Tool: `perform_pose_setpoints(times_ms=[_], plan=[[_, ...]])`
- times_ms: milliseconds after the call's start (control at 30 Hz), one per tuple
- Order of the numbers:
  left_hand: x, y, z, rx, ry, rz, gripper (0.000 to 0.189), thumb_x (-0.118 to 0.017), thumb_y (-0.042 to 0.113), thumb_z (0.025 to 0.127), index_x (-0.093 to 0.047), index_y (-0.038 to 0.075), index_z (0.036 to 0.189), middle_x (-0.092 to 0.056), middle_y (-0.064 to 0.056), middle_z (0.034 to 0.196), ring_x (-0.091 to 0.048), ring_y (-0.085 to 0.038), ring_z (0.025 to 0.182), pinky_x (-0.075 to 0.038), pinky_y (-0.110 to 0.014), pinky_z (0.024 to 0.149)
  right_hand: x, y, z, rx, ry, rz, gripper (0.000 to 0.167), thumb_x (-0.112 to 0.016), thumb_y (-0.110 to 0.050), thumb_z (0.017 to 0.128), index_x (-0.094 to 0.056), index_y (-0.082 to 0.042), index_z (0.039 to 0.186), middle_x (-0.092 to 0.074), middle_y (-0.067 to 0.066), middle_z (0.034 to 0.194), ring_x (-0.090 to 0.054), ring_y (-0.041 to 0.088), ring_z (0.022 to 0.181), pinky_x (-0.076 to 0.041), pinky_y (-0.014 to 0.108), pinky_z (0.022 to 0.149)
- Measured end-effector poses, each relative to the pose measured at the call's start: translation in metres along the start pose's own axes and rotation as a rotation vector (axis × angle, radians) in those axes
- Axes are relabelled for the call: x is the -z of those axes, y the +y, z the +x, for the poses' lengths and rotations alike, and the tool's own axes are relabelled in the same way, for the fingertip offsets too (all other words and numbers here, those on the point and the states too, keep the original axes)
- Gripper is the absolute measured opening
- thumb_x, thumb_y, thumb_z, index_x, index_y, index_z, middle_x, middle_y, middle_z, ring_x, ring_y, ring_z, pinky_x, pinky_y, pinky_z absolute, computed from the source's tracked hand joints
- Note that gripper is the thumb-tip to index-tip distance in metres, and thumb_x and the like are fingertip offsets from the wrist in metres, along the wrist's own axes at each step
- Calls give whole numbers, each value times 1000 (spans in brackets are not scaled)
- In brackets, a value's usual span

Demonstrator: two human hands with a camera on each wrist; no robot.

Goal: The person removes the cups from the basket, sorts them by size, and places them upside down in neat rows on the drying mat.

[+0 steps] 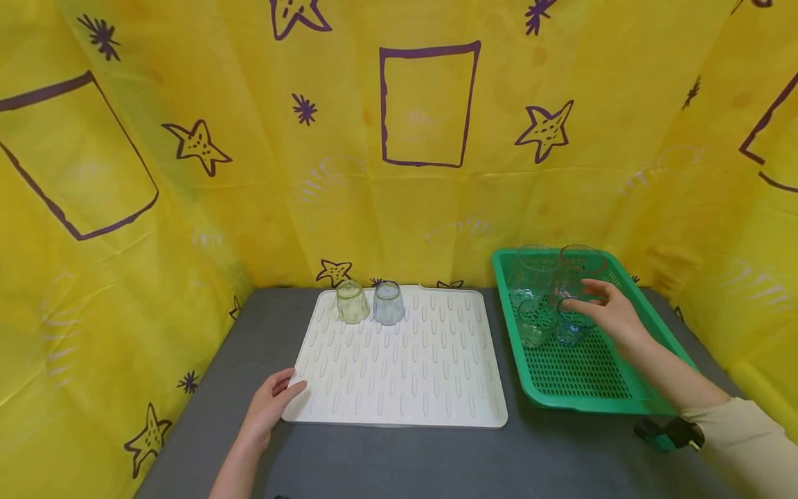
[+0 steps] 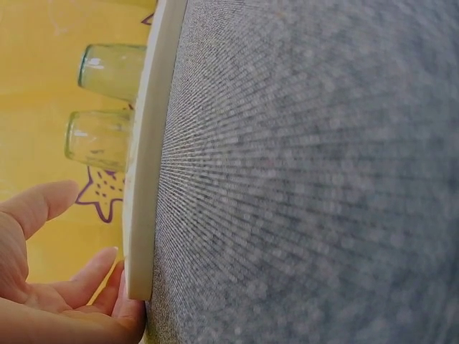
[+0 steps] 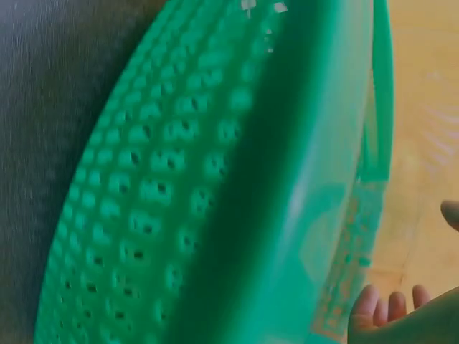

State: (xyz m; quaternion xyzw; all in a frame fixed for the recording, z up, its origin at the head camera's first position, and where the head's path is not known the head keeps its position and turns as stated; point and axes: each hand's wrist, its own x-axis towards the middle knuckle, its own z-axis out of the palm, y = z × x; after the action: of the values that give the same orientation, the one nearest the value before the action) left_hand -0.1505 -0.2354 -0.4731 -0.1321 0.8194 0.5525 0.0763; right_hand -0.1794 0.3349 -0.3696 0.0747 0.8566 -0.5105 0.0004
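My right hand [image 1: 611, 315] reaches over the green basket [image 1: 512, 331], thumb and fingers spread apart. Its thumb is right at the rim of a blue-tinted glass [image 1: 570, 331] inside. Beside that stands a small clear glass [image 1: 533, 327], with a taller clear glass [image 1: 530, 277] and a red-rimmed glass [image 1: 566, 277] behind. At the near left corner of the white drying mat [image 1: 399, 395], my left hand [image 1: 267, 407] rests with relaxed fingers; in the left wrist view its fingertips [image 2: 131, 304] touch the mat's edge. Upside down at the mat's back left sit a yellow-green glass [image 1: 352, 306] and a pale blue glass [image 1: 389, 308].
The mat and basket stand side by side on a dark grey table [image 1: 399, 461]. A yellow patterned cloth [image 1: 349, 229] hangs close behind and along both sides. The basket's raised wall [image 3: 308, 172] fills much of the right wrist view.
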Motion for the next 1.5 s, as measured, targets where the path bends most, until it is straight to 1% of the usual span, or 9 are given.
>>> perform_pose_setpoints(times_ms=[267,433,600,767,1000,1100,1267,1500], plan=[[0,-1,1,2,-1,-6,65,-66,25,93,-38,-7,142,-37,-29,144,-33,-39,132,-31,-50,108,18,7,9,-33,-51,-91,95,-63,-45,93,-8,4,153,-7,37,153,-16,59,133,-25,72,98],[0,-1,1,1,1,-10,65,-66,25,93,-38,-7,142,-37,-29,144,-32,-39,133,-30,-51,109,25,12,15,-54,-85,-135,97,-65,-43,92,-7,7,152,-7,41,150,-17,61,131,-25,72,98],[0,-1,0,1,0,-5,65,-66,25,93,-38,-7,142,-37,-30,144,-32,-40,133,-30,-51,109,31,17,21,-74,-126,-208,97,-66,-41,92,-8,10,150,-9,42,149,-17,62,130,-27,72,97],[0,-1,0,-3,3,-2,64,-66,24,93,-38,-7,142,-37,-30,144,-32,-39,133,-30,-51,109,35,20,26,-79,-190,-284,96,-66,-37,92,-7,13,149,-11,46,144,-20,63,127,-29,72,96],[-1,-1,0,1,0,-2,65,-66,24,93,-38,-7,142,-36,-29,145,-31,-40,134,-30,-52,109,38,19,32,-63,-291,-372,97,-68,-33,90,-8,19,145,-14,50,138,-29,64,119,-38,66,92],[-1,-1,0,7,0,-11,65,-66,25,93,-37,-7,143,-36,-29,145,-31,-40,135,-30,-52,108,38,18,36,-62,-316,-396,98,-69,-32,89,-8,20,144,-14,51,137,-30,64,118,-40,65,91],[-1,0,0,11,4,-19,65,-67,25,93,-38,-7,142,-36,-29,145,-32,-40,135,-30,-52,109,38,20,38,-64,-346,-418,97,-70,-31,89,-9,22,143,-15,52,135,-30,65,117,-40,65,89],[-1,-1,0,5,4,-23,64,-67,24,93,-39,-7,142,-36,-29,146,-31,-40,135,-30,-51,109,38,20,38,-55,-396,-422,94,-69,-26,90,-8,22,142,-17,53,134,-33,65,116,-43,63,87]])
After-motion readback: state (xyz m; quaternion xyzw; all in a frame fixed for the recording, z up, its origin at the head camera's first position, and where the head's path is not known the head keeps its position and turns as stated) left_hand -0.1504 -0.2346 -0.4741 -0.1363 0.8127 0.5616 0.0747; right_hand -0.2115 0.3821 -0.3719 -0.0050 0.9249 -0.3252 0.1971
